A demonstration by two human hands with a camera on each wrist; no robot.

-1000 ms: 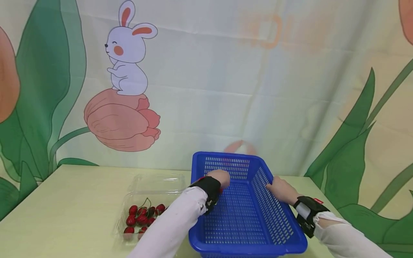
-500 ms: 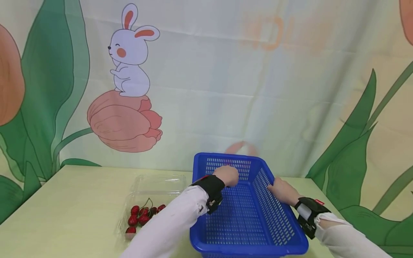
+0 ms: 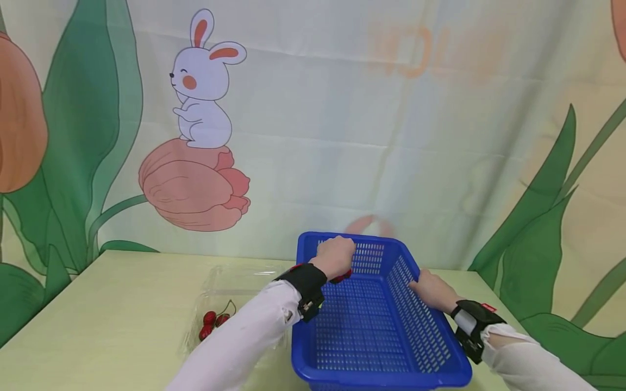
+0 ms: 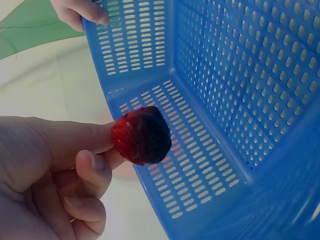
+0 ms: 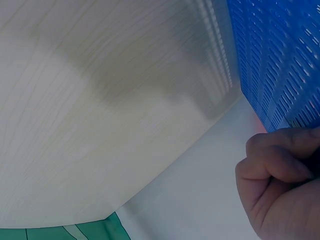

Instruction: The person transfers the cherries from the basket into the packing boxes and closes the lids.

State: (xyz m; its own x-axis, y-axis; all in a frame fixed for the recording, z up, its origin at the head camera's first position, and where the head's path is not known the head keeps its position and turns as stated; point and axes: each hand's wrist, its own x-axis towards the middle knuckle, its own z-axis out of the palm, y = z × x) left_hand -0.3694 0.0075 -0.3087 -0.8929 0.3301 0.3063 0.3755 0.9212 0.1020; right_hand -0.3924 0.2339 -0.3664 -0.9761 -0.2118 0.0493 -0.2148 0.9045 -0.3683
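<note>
A blue perforated basket (image 3: 371,326) stands on the pale green table (image 3: 98,315). My left hand (image 3: 335,256) hovers over the basket's far left corner and pinches a dark red cherry (image 4: 141,135) between thumb and fingertips; the same cherry (image 3: 340,277) peeks out under the hand in the head view. My right hand (image 3: 430,289) grips the basket's right rim (image 4: 95,30), its fingers (image 5: 280,160) curled against the outer wall. A clear plastic clamshell box (image 3: 230,304) with several red cherries (image 3: 212,321) lies left of the basket, partly hidden by my left sleeve.
A printed backdrop with a rabbit (image 3: 202,87) and tulip hangs right behind the table. The table's right edge (image 5: 165,175) runs close beside the basket. Bare tabletop stretches to the left of the clamshell box.
My left hand has moved farther over the basket toward its far left corner with the cherry. The right hand has stayed on the rim. The head view has shifted slightly.
</note>
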